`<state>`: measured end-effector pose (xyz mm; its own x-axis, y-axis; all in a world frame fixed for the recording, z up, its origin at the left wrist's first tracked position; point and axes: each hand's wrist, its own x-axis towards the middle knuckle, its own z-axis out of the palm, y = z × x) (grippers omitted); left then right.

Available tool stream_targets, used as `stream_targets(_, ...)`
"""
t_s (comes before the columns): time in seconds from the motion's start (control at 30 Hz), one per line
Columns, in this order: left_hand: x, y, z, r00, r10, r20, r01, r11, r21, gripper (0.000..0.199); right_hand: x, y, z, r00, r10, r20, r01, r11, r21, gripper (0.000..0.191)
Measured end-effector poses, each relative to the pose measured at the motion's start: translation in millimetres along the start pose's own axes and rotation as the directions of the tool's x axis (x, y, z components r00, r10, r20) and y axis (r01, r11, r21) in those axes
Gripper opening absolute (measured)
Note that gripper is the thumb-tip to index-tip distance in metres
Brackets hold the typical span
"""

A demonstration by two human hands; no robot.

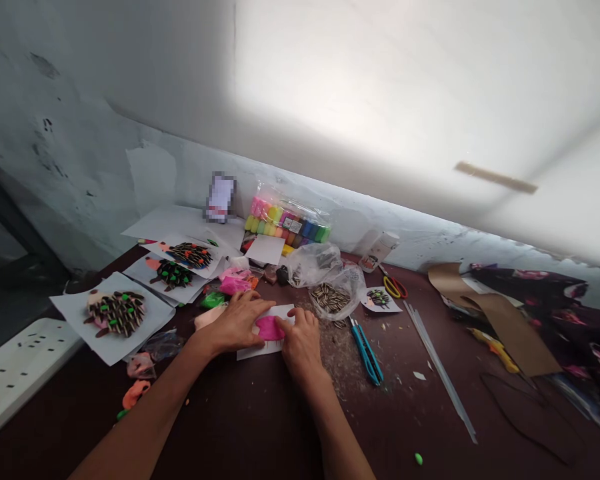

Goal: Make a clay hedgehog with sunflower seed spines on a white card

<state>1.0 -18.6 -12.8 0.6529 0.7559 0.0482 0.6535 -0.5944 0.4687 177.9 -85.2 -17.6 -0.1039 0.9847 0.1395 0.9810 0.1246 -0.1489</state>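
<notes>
Pink modelling clay (269,328), soft and matte, lies pressed into a rounded patch on a white paper card (253,353), between my hands on the dark maroon worktop (240,427). My left hand (237,322) is spread flat with its fingers reaching the clay, my right hand (301,343) is loosely curved with its fingertips pressing on it, and neither is gripping. Ridged striped sunflower seeds (330,298) sit in a crinkly clear plastic bag (347,283) just beyond, near seed-and-clay hedgehog pictures (115,313) on paper.

Pink clay (269,328) partly hidden; upright object (221,197) blurred
</notes>
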Motion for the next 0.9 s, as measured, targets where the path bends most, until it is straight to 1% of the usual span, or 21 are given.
stream_targets(0.17,0.0,1.9,-2.8,1.0,-0.014,0.026,0.013,1.0,0.005,0.069,-0.4,-0.1,0.2,1.0,0.02,0.01,-0.02,1.0,-0.024,0.03)
stream_targets(0.27,-0.1,1.8,-3.1,1.0,-0.011,0.029,0.011,1.0,-0.001,0.07,0.4,0.8,-0.1,0.999,0.05,0.0,-0.05,0.999,0.008,0.034)
stream_targets(0.37,-0.3,1.6,-2.5,1.0,0.0,0.02,0.0,1.0,0.002,0.068,2.1,0.4,-0.2,0.999,0.038,0.009,-0.038,0.999,0.017,0.04)
stream_targets(0.43,-0.4,1.8,-2.2,1.0,0.003,0.008,-0.003,1.0,0.007,0.066,3.5,0.2,-0.1,0.999,0.022,0.026,-0.022,1.0,0.006,0.039)
stream_targets(0.53,-0.4,2.8,-2.8,1.0,-0.006,0.017,0.006,1.0,0.008,0.066,4.5,1.4,-0.3,0.999,0.036,0.04,-0.036,0.999,-0.002,0.036)
stream_targets(0.67,-0.7,4.9,-5.6,0.999,-0.022,0.044,0.021,1.0,0.017,0.069,1.3,3.5,-2.0,0.998,0.066,0.011,-0.066,0.998,0.016,0.038)
stream_targets(0.77,-1.0,7.1,-8.6,0.998,-0.028,0.06,0.026,0.999,0.022,0.068,-3.4,2.4,-3.0,0.999,0.039,-0.013,-0.039,0.999,0.01,0.04)
stream_targets(0.9,-1.6,11.1,-13.4,0.996,-0.036,0.083,0.034,0.999,0.028,0.066,-7.7,0.0,-1.8,1.0,0.007,0.011,-0.007,0.999,-0.039,0.038)
